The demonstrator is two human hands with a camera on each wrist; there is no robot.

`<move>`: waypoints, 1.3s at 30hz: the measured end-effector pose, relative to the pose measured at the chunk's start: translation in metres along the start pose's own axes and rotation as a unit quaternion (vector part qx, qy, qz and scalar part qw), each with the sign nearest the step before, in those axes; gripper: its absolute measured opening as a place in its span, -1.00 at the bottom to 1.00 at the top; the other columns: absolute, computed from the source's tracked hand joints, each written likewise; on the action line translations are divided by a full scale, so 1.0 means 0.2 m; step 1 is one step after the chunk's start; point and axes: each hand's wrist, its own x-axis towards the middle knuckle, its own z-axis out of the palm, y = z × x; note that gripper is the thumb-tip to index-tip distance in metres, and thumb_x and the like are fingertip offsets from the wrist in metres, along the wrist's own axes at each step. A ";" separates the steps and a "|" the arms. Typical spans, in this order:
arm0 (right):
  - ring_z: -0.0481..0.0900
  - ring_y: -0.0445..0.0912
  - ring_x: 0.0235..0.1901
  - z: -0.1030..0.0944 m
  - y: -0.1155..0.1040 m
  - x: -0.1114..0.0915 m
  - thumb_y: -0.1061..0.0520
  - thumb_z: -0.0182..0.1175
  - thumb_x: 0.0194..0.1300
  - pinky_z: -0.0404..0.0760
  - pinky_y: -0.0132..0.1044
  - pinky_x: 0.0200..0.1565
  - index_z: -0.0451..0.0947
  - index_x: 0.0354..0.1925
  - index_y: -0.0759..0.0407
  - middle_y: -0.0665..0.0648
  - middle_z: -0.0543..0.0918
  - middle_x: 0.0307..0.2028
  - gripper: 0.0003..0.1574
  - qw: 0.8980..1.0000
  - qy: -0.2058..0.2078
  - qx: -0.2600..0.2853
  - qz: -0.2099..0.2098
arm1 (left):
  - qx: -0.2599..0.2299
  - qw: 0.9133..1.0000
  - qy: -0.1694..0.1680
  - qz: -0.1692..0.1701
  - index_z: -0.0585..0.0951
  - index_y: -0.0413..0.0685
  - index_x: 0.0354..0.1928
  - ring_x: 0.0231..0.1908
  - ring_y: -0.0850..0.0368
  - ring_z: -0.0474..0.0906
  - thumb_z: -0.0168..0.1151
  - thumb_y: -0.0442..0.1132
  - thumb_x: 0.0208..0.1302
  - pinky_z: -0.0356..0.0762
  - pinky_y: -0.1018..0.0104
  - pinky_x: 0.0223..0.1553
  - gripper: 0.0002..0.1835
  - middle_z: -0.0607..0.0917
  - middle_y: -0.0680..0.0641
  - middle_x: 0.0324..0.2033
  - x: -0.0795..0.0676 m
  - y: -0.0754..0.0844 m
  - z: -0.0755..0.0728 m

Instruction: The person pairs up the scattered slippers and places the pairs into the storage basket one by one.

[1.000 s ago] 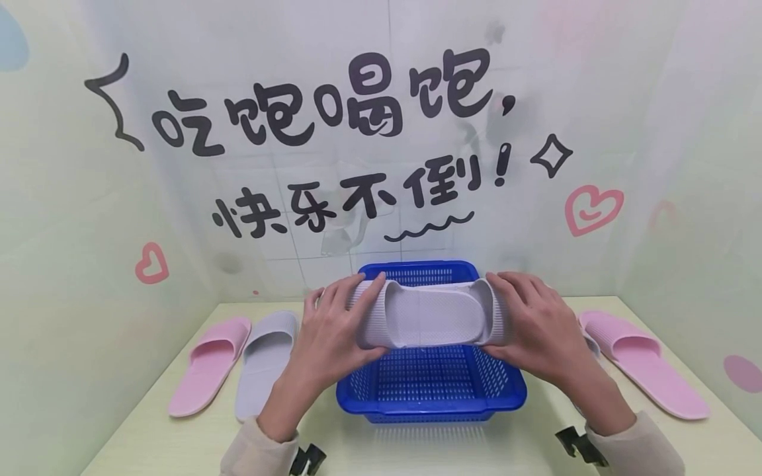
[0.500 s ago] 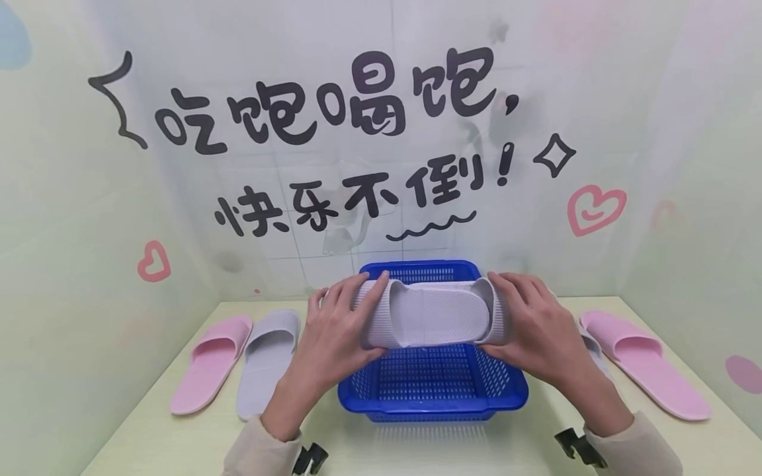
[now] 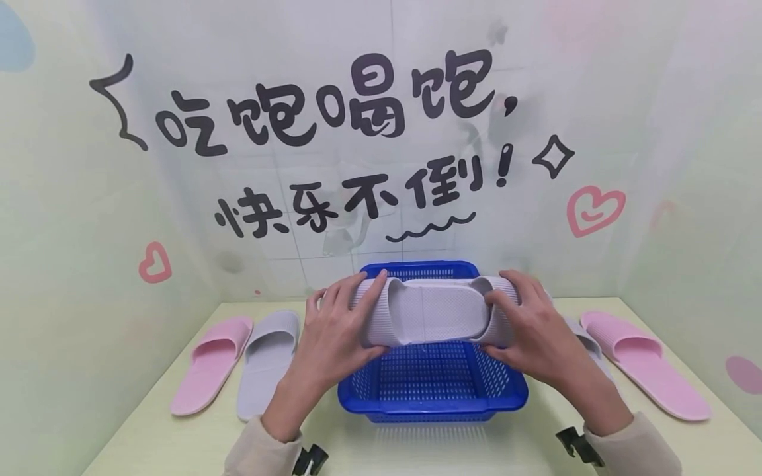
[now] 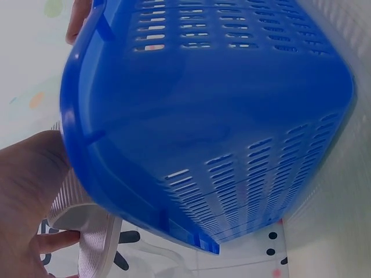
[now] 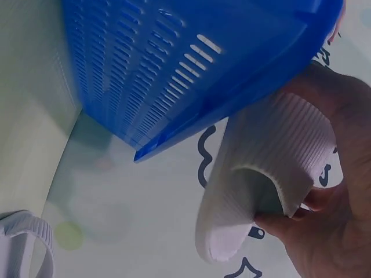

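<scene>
Two pale lavender-grey slippers (image 3: 440, 314) are fitted together, lying crosswise above the blue plastic basket (image 3: 431, 408). My left hand (image 3: 333, 330) grips their left end, thumb below and fingers over the ribbed strap. At the right end my right hand (image 3: 536, 330) holds the other ribbed strap (image 5: 290, 133), one finger hooked at the strap's opening. In the left wrist view the basket wall (image 4: 174, 98) covers part of the slippers and the left hand. The basket's visible floor is bare mesh.
A pink slipper (image 3: 205, 373) and a grey slipper (image 3: 264, 370) lie on the table (image 3: 149, 436) at left. On the right are another pink slipper (image 3: 655, 377) and a grey one (image 3: 589, 344), partly behind my right arm. A printed wall sheet (image 3: 369, 33) stands behind.
My right hand has shifted its hold, a finger moving into the strap's opening, and the right end has slid slightly right. The left hand stays nearly still.
</scene>
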 end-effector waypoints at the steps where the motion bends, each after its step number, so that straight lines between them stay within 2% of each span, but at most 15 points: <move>1: 0.30 0.21 0.19 0.00 0.00 0.00 -0.07 0.62 -0.40 0.66 0.18 -0.21 0.45 -0.09 -0.06 0.30 0.33 0.25 -0.17 1.000 -0.006 0.002 0.000 | 0.001 1.000 -0.001 -0.001 0.09 0.36 0.49 0.21 -0.11 0.37 0.59 0.33 -0.50 0.35 -0.20 0.07 0.36 0.37 -0.09 0.29 0.00 0.00 0.00; 7: 0.30 0.21 0.20 -0.01 0.01 0.00 0.00 0.61 -0.37 0.64 0.19 -0.17 0.46 0.02 -0.12 0.30 0.31 0.26 -0.11 1.000 -0.024 -0.007 -0.016 | 0.003 1.000 -0.007 0.001 0.10 0.38 0.48 0.22 -0.11 0.37 0.59 0.32 -0.49 0.33 -0.19 0.10 0.34 0.37 -0.09 0.30 0.00 0.00 -0.01; 10: 0.31 0.20 0.20 -0.01 0.01 0.00 -0.01 0.64 -0.38 0.64 0.17 -0.12 0.40 0.22 -0.14 0.29 0.32 0.26 0.10 0.999 -0.020 -0.013 -0.025 | 0.004 1.000 -0.005 0.001 0.10 0.38 0.48 0.22 -0.11 0.36 0.60 0.30 -0.50 0.33 -0.20 0.11 0.34 0.37 -0.09 0.29 0.00 -0.01 -0.01; 13: 0.36 0.17 0.17 -0.02 0.01 0.00 -0.02 0.65 -0.41 0.63 0.15 -0.08 0.17 0.42 -0.04 0.28 0.35 0.25 0.41 1.000 -0.008 -0.007 -0.020 | 0.004 1.000 -0.001 0.000 0.11 0.38 0.48 0.22 -0.11 0.36 0.60 0.29 -0.50 0.32 -0.21 0.11 0.34 0.37 -0.09 0.29 0.00 -0.01 -0.01; 15: 0.38 0.14 0.16 -0.02 0.01 0.00 -0.03 0.66 -0.44 0.63 0.14 -0.06 0.09 0.45 0.08 0.27 0.37 0.25 0.51 1.000 -0.001 -0.004 -0.012 | 0.002 1.000 0.000 -0.001 0.11 0.39 0.48 0.22 -0.10 0.35 0.60 0.29 -0.50 0.32 -0.21 0.12 0.33 0.37 -0.08 0.29 0.00 -0.01 -0.01; 19: 0.38 0.14 0.17 -0.02 0.01 0.00 -0.02 0.68 -0.51 0.63 0.13 -0.07 0.21 0.37 0.21 0.26 0.37 0.26 0.45 1.000 0.003 -0.009 0.000 | 0.002 1.000 0.000 0.002 0.11 0.40 0.47 0.23 -0.10 0.35 0.60 0.28 -0.50 0.32 -0.22 0.13 0.33 0.37 -0.08 0.30 0.00 -0.01 -0.01; 25: 0.31 0.19 0.26 -0.03 0.02 0.01 -0.04 0.70 -0.58 0.61 0.16 -0.04 0.27 0.31 0.18 0.27 0.36 0.28 0.42 1.000 0.000 -0.026 0.001 | 0.000 1.000 -0.004 0.004 0.09 0.40 0.48 0.24 -0.10 0.34 0.61 0.29 -0.49 0.30 -0.21 0.13 0.34 0.36 -0.08 0.31 0.00 0.00 -0.01; 39: 0.31 0.21 0.30 -0.04 0.01 0.01 -0.09 0.70 -0.61 0.61 0.15 -0.05 0.27 0.33 0.13 0.24 0.37 0.30 0.46 0.999 0.003 -0.047 -0.003 | -0.002 1.000 -0.005 0.002 0.09 0.39 0.48 0.24 -0.10 0.34 0.60 0.31 -0.49 0.30 -0.20 0.13 0.34 0.37 -0.08 0.31 0.00 0.00 -0.01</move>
